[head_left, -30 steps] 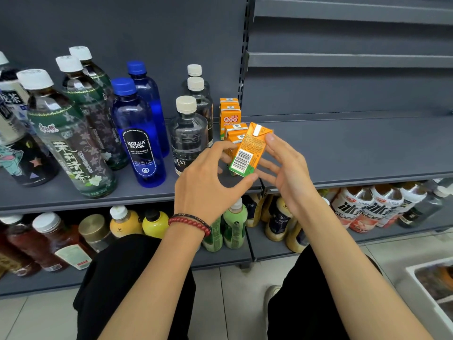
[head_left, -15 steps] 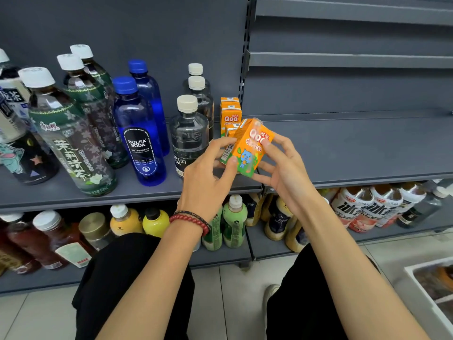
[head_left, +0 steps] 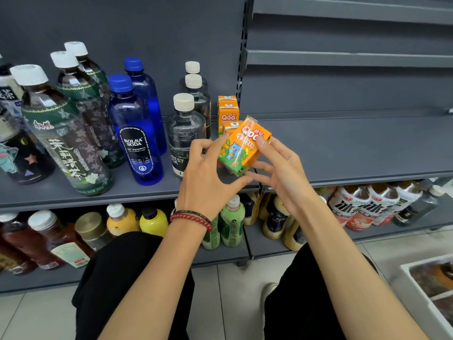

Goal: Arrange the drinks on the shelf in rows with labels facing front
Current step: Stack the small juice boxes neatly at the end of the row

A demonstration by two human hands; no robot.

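A small orange cardboard juice carton (head_left: 245, 148), a squat rectangular box with a printed blue cartoon cat and a straw in a clear wrapper stuck slantwise across its face, is held tilted in the air above the front edge of the matte grey metal shelf (head_left: 355, 148). The printed face is turned up toward the camera. The left hand (head_left: 206, 177) grips the carton's left side with curled fingers, its thumb reaching under the bottom corner. The right hand (head_left: 282, 177) grips the right side, one fingertip on the top corner and the others bent beneath. A red bead bracelet (head_left: 191, 219) circles the left wrist.

Behind the carton, a single-file row of matching orange cartons (head_left: 228, 114) runs toward the back edge of the shelf. To their left stand three clear rounded plastic bottles with cream caps (head_left: 186, 133), then two glossy translucent blue plastic bottles (head_left: 137, 143), then tall dark tea bottles with green floral sleeves and white ribbed caps (head_left: 61, 133), each kind in its own row from front edge to back.

The lower grey shelf (head_left: 225, 257) carries stubby yellow bottles (head_left: 153, 222), pale green bottles (head_left: 232, 219) and white-and-red labelled bottles (head_left: 362, 207) that lean sideways.
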